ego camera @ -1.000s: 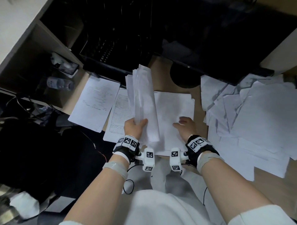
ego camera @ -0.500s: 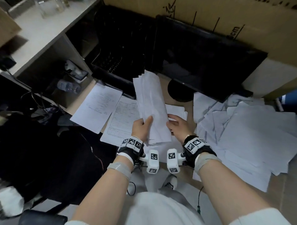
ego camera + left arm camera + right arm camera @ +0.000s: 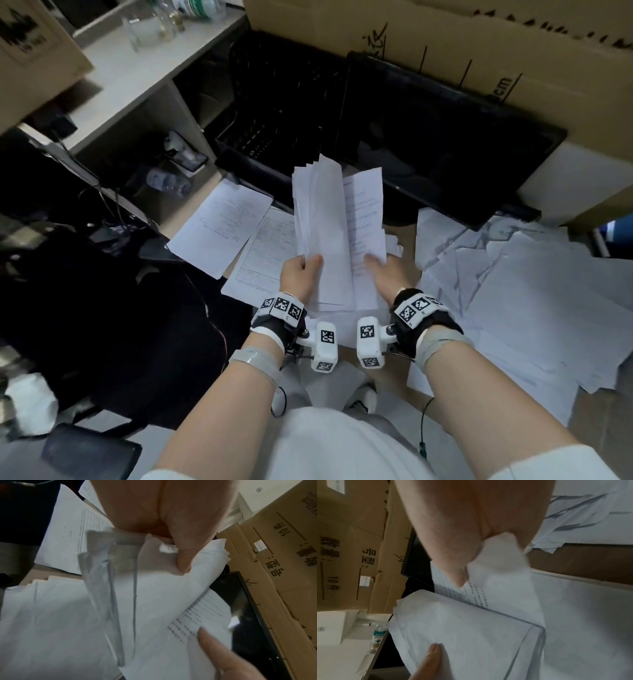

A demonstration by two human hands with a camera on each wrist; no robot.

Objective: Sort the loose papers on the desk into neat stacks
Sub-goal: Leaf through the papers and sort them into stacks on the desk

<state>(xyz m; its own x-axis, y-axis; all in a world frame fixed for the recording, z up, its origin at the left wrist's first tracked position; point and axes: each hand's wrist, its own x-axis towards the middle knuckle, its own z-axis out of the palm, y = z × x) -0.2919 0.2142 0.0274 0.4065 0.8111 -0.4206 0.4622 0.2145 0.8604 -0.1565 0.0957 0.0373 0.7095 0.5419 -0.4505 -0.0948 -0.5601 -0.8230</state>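
Observation:
My left hand (image 3: 301,274) grips a bundle of white papers (image 3: 318,222) by its lower edge and holds it upright over the desk. The thumb (image 3: 184,561) lies across the bundle (image 3: 154,601). My right hand (image 3: 387,274) pinches a printed sheet (image 3: 364,212) set against the bundle's right side, thumb (image 3: 453,568) on the printed face (image 3: 471,592). A flat stack (image 3: 342,318) lies under both hands. A messy pile of loose sheets (image 3: 513,291) covers the desk at the right. Two printed sheets (image 3: 219,222) (image 3: 263,253) lie at the left.
A black monitor (image 3: 445,137) and a black paper tray (image 3: 274,113) stand behind the papers, under a large cardboard box (image 3: 445,41). A shelf unit (image 3: 137,85) with bottles is at the far left. A black chair (image 3: 102,308) is left of my legs.
My right hand left the flat stack, rose and took hold of a printed sheet next to the bundle. The left hand lifted the bundle higher. My head tilted up.

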